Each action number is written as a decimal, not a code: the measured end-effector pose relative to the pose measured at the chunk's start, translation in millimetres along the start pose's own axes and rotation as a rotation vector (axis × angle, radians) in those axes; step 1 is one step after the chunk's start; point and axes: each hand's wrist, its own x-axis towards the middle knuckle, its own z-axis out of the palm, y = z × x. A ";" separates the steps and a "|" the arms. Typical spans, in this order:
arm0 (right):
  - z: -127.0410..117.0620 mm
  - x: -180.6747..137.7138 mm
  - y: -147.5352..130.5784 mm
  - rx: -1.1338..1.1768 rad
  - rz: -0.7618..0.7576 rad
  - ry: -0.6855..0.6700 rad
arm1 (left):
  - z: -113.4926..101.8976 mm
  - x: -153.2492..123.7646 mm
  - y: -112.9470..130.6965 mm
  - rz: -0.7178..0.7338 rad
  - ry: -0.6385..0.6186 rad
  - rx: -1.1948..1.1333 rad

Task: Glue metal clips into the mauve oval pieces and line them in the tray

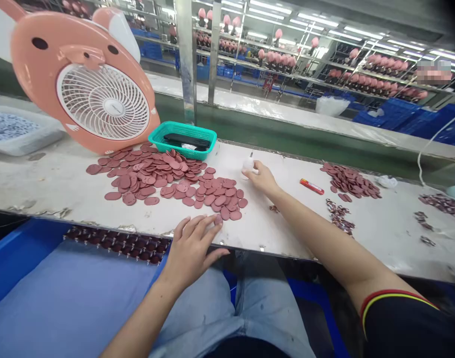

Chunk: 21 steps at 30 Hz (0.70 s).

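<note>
At the bench (51, 181), open left hand (193, 251) touches pink discs (218, 201); right hand (263, 180) grips white bottle (248, 166).

Bright, even light from long white overhead fluorescent tubes (363, 33); shadows faint. Wide-angle curvature at frame edges. Rectangular pixelated blur patch (434, 72) upper right; remainder acceptably sharp.
</note>
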 end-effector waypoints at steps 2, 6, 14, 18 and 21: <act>-5.0 -11.3 -10.4 0.081 -0.001 0.014 | 0.9 -12.3 -1.1 0.008 0.046 -0.093; -12.3 -71.2 -38.4 0.278 -0.020 -0.051 | -1.5 -31.1 15.2 -0.315 0.248 -0.635; 3.7 -194.6 -62.4 0.735 -0.254 -0.521 | -30.2 -32.8 72.9 -1.392 -0.023 -2.058; 8.0 -203.7 -59.4 0.776 -0.135 -0.641 | -35.6 -38.0 82.5 -1.486 -0.166 -1.984; 13.0 -209.1 -58.3 0.915 0.141 -0.675 | -34.0 -44.0 87.5 -1.319 0.033 -1.664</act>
